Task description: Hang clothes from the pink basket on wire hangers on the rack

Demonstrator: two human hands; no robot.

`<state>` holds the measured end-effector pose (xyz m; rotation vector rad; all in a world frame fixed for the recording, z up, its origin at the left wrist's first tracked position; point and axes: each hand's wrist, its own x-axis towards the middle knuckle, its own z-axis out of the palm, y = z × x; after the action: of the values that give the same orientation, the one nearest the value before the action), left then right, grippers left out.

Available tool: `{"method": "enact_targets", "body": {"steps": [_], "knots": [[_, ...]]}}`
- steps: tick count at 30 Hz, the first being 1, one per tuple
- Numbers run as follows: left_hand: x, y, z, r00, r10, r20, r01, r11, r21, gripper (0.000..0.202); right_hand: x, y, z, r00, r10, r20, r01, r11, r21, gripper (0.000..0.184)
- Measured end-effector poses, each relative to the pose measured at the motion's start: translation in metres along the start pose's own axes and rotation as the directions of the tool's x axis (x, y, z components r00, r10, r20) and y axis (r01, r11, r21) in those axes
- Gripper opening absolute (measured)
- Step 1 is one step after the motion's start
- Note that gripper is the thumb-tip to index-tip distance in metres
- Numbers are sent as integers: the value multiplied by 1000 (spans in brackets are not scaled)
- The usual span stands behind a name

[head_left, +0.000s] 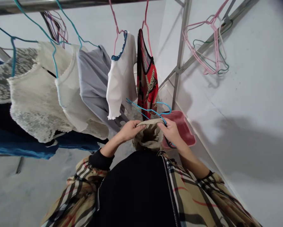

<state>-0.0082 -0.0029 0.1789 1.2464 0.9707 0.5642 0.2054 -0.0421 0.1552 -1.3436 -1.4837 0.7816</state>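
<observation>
Between both hands a beige garment (148, 138) hangs down, its upper edge stretched in a band in front of my body. My left hand (132, 129) pinches the left end of that edge between thumb and fingers. At the other end, my right hand (170, 130) grips the cloth together with a blue wire hanger (153, 111). The hanger's hook curves up to the right, and its long arm points left past the band. How far the hanger sits inside the garment is hidden. A red patterned top (151, 83) hangs just beyond my hands.
Several clothes hang at left from a metal rail (84, 4), including a white top with blue collar (122, 74) and a grey shirt (90, 78). A pink basket (187, 132) stands on the floor by the wall. Pink hangers (214, 47) hang on the rack's brace.
</observation>
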Motion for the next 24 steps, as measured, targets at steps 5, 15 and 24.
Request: {"method": "enact_targets", "body": {"steps": [5,15,24], "knots": [[-4,2,-4,984,-176,6,166,919,-358,33,-8,4,-6,997,-7,-81,17,993,118,22],[1,-1,-16,940,-271,-205,112,817,-566,24,-60,29,-55,999,20,-48,-7,967,254,40],[2,-5,-20,939,-203,-277,36,860,-509,28,-70,17,-66,982,84,168,-80,996,-31,37]]}}
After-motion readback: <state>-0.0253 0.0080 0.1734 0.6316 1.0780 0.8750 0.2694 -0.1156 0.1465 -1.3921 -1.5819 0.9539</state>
